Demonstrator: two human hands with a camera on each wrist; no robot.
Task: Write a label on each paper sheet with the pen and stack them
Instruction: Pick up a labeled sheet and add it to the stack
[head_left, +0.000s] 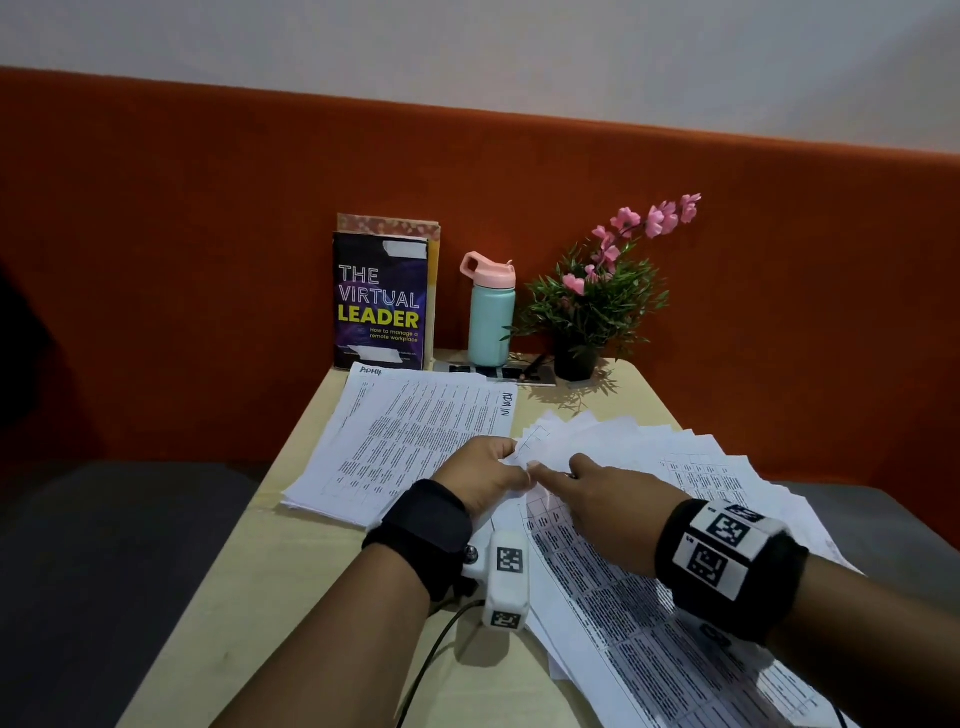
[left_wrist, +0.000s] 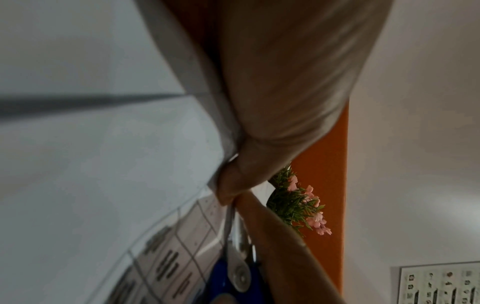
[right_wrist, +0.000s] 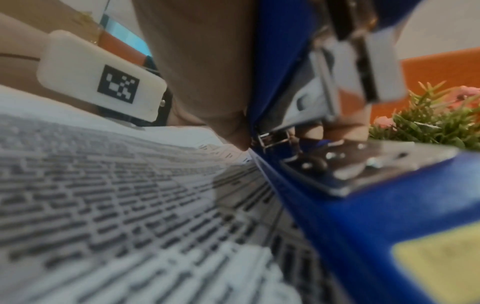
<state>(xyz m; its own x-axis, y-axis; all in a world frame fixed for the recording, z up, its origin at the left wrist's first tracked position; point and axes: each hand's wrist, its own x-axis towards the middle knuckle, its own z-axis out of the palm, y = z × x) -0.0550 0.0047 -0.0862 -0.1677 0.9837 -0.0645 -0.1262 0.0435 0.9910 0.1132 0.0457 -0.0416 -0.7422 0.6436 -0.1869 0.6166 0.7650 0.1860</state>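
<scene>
Printed paper sheets lie fanned out over the right half of the table. My left hand pinches their near-left corner between thumb and fingers. My right hand grips a blue stapler with metal jaws, held at that same corner; in the head view the hand hides the stapler. A second pile of sheets, with handwritten labels at its far edge, rests on the table's left side. I see no pen in either hand.
A book, a teal bottle with a pink lid and a potted plant with pink flowers stand at the back of the table, against an orange partition. A black cable runs off the near edge.
</scene>
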